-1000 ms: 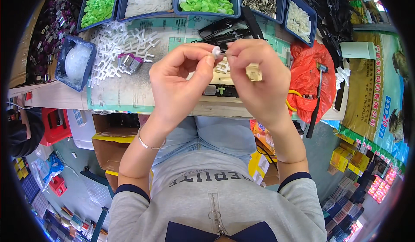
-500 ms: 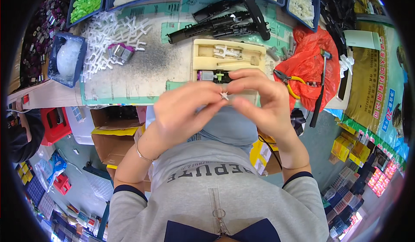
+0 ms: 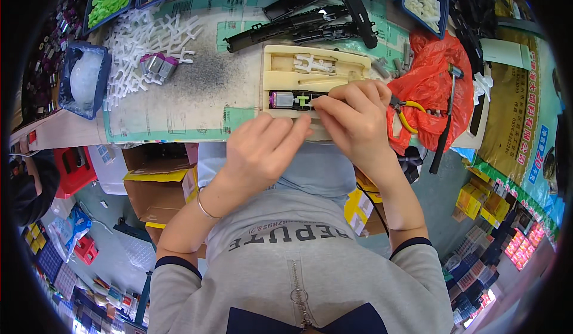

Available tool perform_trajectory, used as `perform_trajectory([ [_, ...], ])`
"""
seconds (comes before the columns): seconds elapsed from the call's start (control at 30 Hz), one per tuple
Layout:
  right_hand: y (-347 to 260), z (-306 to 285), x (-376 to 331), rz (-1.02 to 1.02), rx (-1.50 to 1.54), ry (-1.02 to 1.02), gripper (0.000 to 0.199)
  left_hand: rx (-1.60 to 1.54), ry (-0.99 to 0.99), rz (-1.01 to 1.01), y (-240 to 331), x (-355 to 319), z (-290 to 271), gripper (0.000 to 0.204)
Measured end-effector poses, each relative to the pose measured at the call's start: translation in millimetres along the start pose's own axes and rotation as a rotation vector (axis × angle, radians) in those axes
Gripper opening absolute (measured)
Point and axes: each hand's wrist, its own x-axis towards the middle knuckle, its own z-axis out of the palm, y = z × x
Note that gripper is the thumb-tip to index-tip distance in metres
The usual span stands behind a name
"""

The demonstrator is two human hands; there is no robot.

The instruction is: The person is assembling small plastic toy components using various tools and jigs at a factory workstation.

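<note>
My right hand [image 3: 355, 116] pinches a small part at the motor [image 3: 290, 99] in the tray [image 3: 280, 65]. My left hand [image 3: 265, 149] is loosely curled, holding nothing I can see.

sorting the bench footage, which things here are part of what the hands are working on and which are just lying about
In hand:
right hand
left hand
cream jig tray
small motor with green part

Lying about:
black plastic housings
white plastic pieces
red bag
pliers
blue bins

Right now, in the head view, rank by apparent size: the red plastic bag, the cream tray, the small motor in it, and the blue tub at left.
1. Red plastic bag
2. Cream tray, near the bag's size, so unsure
3. Blue tub
4. Small motor
</note>
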Motion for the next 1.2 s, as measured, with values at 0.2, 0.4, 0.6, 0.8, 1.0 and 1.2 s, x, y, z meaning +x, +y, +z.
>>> perform_trajectory([
  [0.2,-7,-3,3,0.046,-0.023,-0.035,0.017,0.136,-0.11,-0.077,20,-11,14,0.041],
  [0.4,-14,-12,7,0.077,-0.079,-0.136,0.019,0.098,-0.052,-0.084,14,-14,14,0.043],
  [0.6,32,-49,36,0.096,0.056,0.064,0.02,0.103,-0.027,-0.095,-12,-2,-8,0.033],
  [0.8,136,-40,133,0.18,-0.418,-0.034,0.026,0.029,0.014,-0.077,-13,22,-11,0.018],
  [1.0,141,-14,165,0.041,-0.677,-0.131,0.017,0.033,0.146,-0.152,-48,34,-51,0.021],
  [1.2,142,-17,161,0.081,-0.39,-0.001,0.014,0.545,0.174,-0.52,-149,75,-125,0.021],
])
